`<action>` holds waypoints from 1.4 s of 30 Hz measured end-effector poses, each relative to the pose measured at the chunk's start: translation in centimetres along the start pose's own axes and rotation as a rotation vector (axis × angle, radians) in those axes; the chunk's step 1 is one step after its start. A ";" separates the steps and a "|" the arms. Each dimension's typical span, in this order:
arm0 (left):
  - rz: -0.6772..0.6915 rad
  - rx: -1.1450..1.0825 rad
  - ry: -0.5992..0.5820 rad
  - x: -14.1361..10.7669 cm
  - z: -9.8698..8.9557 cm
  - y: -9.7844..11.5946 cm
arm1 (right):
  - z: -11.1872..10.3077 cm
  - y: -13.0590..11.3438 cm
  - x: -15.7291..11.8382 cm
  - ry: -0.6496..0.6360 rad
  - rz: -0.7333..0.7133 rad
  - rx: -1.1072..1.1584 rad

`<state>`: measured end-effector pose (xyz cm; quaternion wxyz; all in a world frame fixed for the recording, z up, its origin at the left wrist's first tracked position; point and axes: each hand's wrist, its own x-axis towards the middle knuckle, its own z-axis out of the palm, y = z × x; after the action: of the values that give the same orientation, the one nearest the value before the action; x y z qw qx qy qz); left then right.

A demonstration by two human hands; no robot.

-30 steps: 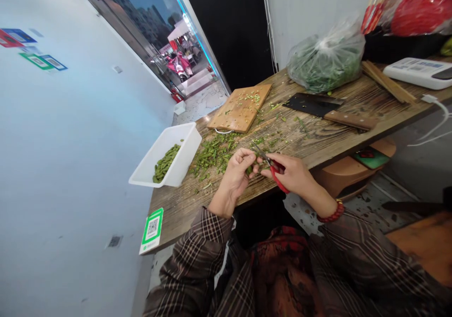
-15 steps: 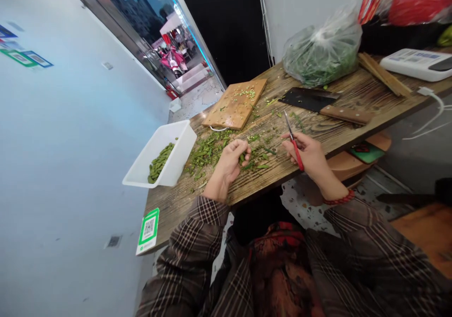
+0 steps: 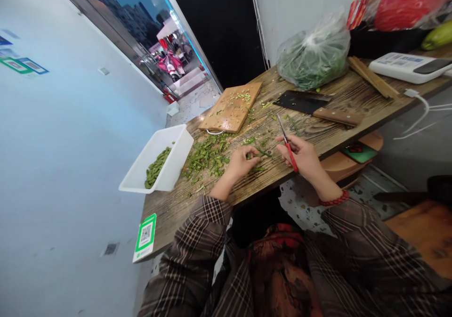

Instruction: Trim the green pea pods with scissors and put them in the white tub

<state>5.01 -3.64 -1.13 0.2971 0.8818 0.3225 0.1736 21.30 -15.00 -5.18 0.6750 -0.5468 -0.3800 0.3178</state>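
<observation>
My left hand (image 3: 243,160) is closed over green pieces at the table's front part, its fingertips at a thin green stem or pod (image 3: 264,153); what exactly it grips is too small to tell. My right hand (image 3: 300,156) holds red-handled scissors (image 3: 290,154), blades pointing up and away. To the left of my left hand lies a spread of cut green pods (image 3: 208,157) on the wooden table (image 3: 165,213). A white plastic tub (image 3: 176,159) at the left holds more green pods (image 3: 157,167).
Behind the pods lies a cutting board (image 3: 229,109) with small scraps. A cleaver (image 3: 303,102), a tied plastic bag of greens (image 3: 314,55), wooden strips (image 3: 372,77) and a white device (image 3: 406,66) are farther right. A QR code sign (image 3: 145,234) stands at the left front corner.
My left hand has moved right and its fingers now reach down toward the table by the green stem. My right hand still holds the scissors. The whole view has shifted slightly.
</observation>
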 end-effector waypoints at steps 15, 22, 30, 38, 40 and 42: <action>-0.072 -0.385 0.172 -2.4 -1.9 2.3 | 1.7 -1.3 -1.9 -0.312 -0.362 -0.661; -0.105 -0.510 0.122 -3.0 -2.1 2.3 | 1.9 -1.0 -2.0 -0.301 -0.316 -0.676; -0.224 -0.651 0.086 -3.7 -2.0 2.0 | 2.3 -0.9 -2.0 -0.289 -0.273 -0.614; -0.056 -0.467 0.080 -3.7 -2.7 1.9 | 2.6 -1.2 -2.0 -0.330 -0.351 -0.617; -0.059 -0.452 0.076 -3.7 -2.7 1.7 | 2.5 -1.1 -2.0 -0.336 -0.350 -0.635; -0.067 -0.440 0.079 -3.7 -2.7 1.6 | 2.4 -1.0 -2.0 -0.342 -0.342 -0.652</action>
<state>1.68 -6.00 1.47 0.4749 0.7771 0.3172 0.2644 18.17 -15.70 -4.22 0.4364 -0.6002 -0.6533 0.1501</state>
